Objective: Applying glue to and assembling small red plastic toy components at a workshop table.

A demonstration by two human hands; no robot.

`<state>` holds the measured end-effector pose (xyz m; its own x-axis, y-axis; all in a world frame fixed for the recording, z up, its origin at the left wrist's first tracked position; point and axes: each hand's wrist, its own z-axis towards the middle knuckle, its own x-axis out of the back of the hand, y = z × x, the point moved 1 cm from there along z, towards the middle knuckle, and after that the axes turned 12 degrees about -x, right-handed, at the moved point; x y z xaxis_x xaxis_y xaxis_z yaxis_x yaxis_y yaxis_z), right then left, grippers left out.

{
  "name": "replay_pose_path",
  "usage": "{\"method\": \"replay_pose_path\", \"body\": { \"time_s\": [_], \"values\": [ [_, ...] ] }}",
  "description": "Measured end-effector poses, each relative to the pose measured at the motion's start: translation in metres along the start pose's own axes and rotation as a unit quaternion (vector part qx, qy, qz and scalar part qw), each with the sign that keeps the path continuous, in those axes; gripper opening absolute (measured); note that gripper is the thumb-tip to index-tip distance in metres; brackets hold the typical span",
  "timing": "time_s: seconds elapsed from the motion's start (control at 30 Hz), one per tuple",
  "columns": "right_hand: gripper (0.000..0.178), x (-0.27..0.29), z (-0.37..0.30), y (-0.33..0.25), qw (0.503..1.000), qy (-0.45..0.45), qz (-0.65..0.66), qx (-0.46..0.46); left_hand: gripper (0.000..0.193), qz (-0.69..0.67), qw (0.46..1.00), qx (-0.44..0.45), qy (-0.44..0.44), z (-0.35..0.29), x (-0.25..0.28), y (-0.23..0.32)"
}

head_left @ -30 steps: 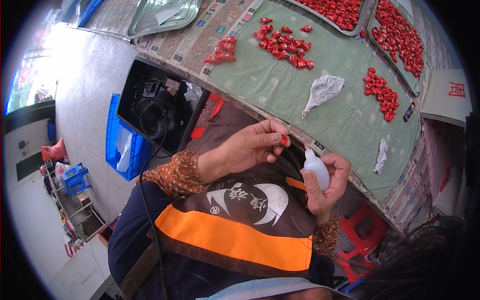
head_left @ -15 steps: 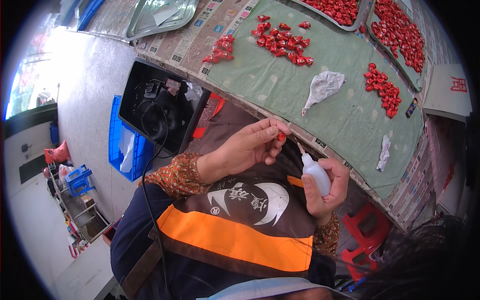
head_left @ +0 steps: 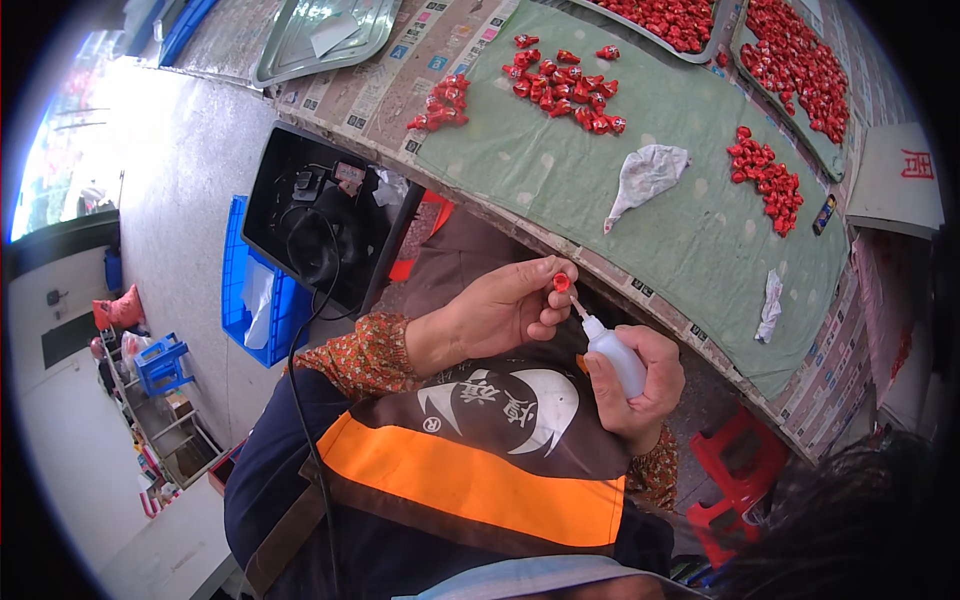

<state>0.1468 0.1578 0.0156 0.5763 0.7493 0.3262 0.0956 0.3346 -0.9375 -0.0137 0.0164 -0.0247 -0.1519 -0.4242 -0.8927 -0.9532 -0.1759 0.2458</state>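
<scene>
Between the thumb and fingertips of my left hand is a small red part, its hollow side turned toward me. My right hand is wrapped round a white squeeze bottle with a thin nozzle. The nozzle tip reaches up to the red part; I cannot tell whether the two touch. Both hands are held over my lap, just off the table edge. On the green cloth ahead lie a cluster of small glossy red pieces and a crumpled white rag.
Trays of red pieces stand at the far right, with another red pile nearer. A metal tray sits far left. Below the table edge are a black bin and a blue crate. Red stools stand at right.
My right hand has brought the bottle left and upward, so its nozzle meets or nears the red part. My left hand has turned the part's hollow side into view.
</scene>
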Motion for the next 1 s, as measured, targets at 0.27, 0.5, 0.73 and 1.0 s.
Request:
{"method": "replay_pose_path", "body": {
  "time_s": [0.27, 0.5, 0.73, 1.0],
  "values": [
    [0.038, -0.0014, -0.0009, 0.0005, 1.0, -0.002, -0.007, 0.014, 0.028, -0.074, 0.997, 0.037, -0.001, -0.0001, 0.0015, -0.0045],
    [0.037, -0.0044, 0.0016, 0.0007, 0.999, -0.001, -0.034, 0.03, 0.028, -0.063, 0.997, 0.032, 0.022, -0.0012, -0.0015, -0.005],
    [0.034, -0.0039, -0.0034, 0.0045, 0.999, -0.009, -0.032, 0.016, 0.027, -0.036, 0.998, 0.025, 0.033, -0.0008, -0.0028, -0.0057],
    [0.034, -0.0054, 0.0041, 0.0021, 0.998, -0.003, -0.039, 0.059, 0.027, -0.002, 0.999, 0.017, 0.041, -0.0014, -0.0015, -0.0066]
  ]
}}
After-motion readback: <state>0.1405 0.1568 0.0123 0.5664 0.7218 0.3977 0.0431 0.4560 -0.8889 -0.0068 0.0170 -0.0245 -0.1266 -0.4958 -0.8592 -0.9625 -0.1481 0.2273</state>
